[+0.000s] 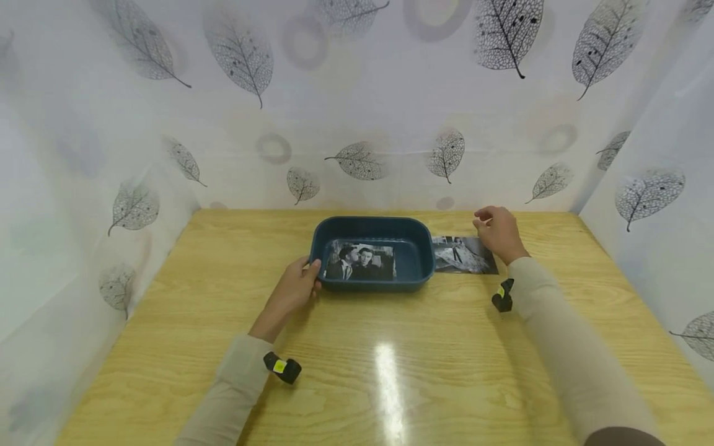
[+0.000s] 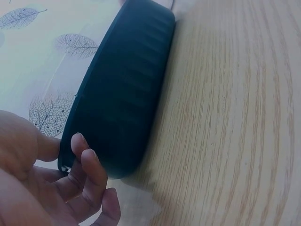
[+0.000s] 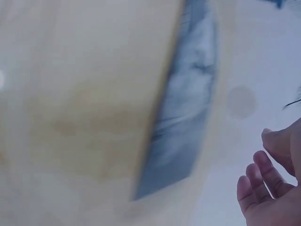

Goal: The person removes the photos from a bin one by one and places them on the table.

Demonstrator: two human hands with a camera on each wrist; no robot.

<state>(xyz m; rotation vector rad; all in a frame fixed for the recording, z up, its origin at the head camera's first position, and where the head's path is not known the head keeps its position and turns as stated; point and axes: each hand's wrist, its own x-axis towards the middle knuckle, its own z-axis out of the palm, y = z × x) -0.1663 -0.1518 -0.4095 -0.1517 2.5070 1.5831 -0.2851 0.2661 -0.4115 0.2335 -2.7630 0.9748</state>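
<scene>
Two pale sleeves (image 1: 574, 347) are reaching in from the near edge over a wood-grain table (image 1: 346, 371), each bearing a small black device (image 1: 282, 368) at the wrist. Farther in, at left, the left hand (image 1: 292, 285) is gripping the near left corner of a dark blue tray (image 1: 370, 286), its thumb lying at the rim and its fingers bending against the outer wall. The tray is standing upright on the far half of the table; within it, towards the left, a black-and-white photograph of two people (image 1: 368, 265) is lying face up. Just right of the tray, a second black-and-white print (image 1: 463, 255) is extending rightward; whether its left end is touching the tray cannot be told. Near that print's far right corner, the right hand (image 1: 500, 235) is hovering, its thumb parting from loosely bent fingers. Beyond, a white backdrop (image 1: 385, 118) is displaying grey skeleton leaves and pale rings.
</scene>
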